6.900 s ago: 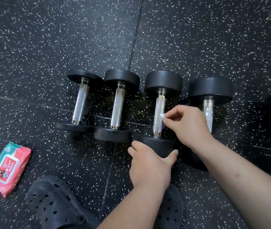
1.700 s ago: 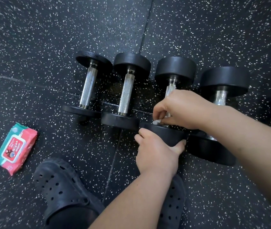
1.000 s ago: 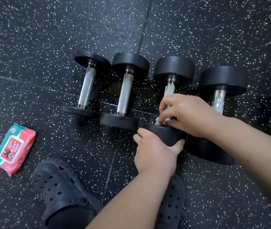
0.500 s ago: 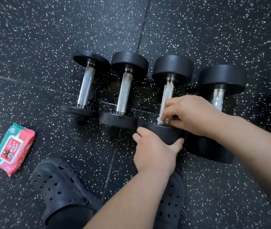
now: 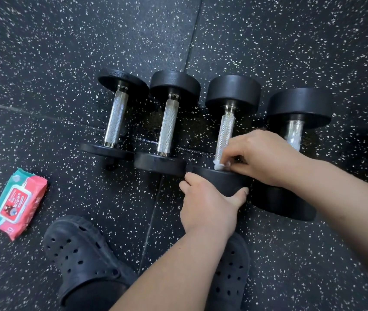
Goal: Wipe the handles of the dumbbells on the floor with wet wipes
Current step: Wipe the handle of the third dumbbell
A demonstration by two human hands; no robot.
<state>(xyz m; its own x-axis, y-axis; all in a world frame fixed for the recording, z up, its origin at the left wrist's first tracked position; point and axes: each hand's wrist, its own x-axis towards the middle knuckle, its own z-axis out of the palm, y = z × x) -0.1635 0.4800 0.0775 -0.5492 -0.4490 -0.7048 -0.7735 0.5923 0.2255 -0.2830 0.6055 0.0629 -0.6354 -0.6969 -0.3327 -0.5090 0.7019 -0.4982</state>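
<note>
A small white wet wipe point(image 5: 219, 165), bunched into a wad, sits at the near end of the handle of the third dumbbell point(image 5: 225, 135) from the left, just right of the frame's centre. The fingers point(image 5: 234, 161) of the right hand point(image 5: 266, 158) are curled and pinch the wipe against the knurled silver bar where it meets the near black head. The left hand point(image 5: 207, 205), below it, grips that near head, thumb on one side and fingers curled round the other.

The handle is a straight metal cylinder with a fine cross-hatched grip. Both heads are thick, round, matte black discs.

Three more dumbbells lie in the same row, handles parallel. The first dumbbell point(image 5: 116, 117) has thin plates, the second dumbbell point(image 5: 168, 126) thicker ones, and the fourth dumbbell point(image 5: 299, 104), at the right, the largest. The fourth handle shines and carries pale flecks; the right wrist hides its lower part.

All rest on a black rubber floor point(image 5: 66, 41) speckled white, with tile seams running across it.

At lower left lies a soft pack of wipes point(image 5: 18, 203), red and teal, label flap facing up; its contents cannot be seen. Two black perforated clogs point(image 5: 77, 250) fill the bottom centre.
</note>
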